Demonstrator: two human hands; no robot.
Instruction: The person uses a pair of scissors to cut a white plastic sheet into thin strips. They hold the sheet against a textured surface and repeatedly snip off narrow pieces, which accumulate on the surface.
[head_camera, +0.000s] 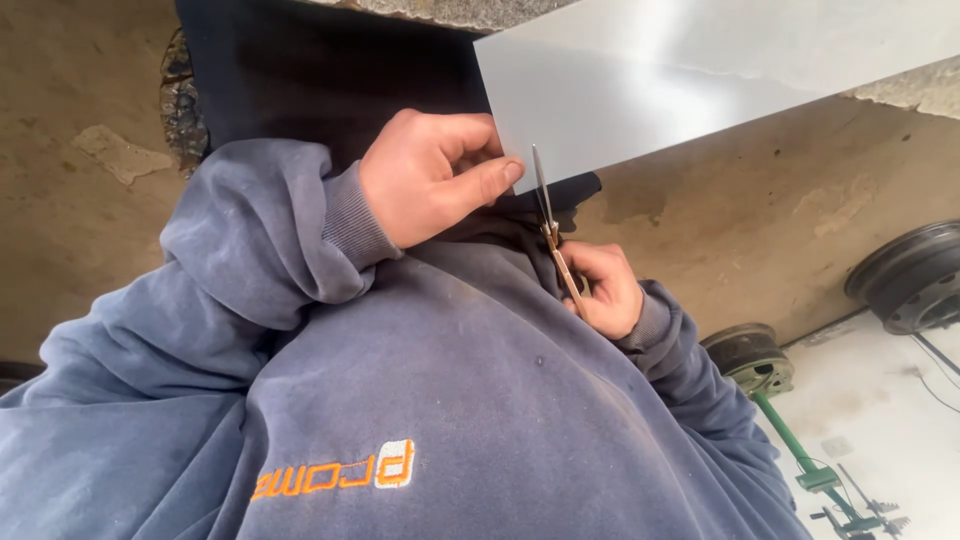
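My left hand (430, 178) pinches the near left corner of a flat grey metal sheet (700, 75), thumb on top. My right hand (606, 290) is closed on the handles of a pair of metal shears (548, 215), close to my chest. The shears' blades point up and meet the sheet's lower edge just right of my left thumb. My blue sweatshirt (450, 400) fills the lower part of the view. A dark cloth (330, 70) lies under the sheet.
A bare concrete floor (760, 220) spreads around. Two dark wheel rims (915, 275) (750, 355) lie at the right. A green tool (815, 470) and small metal parts rest on a pale surface at the lower right.
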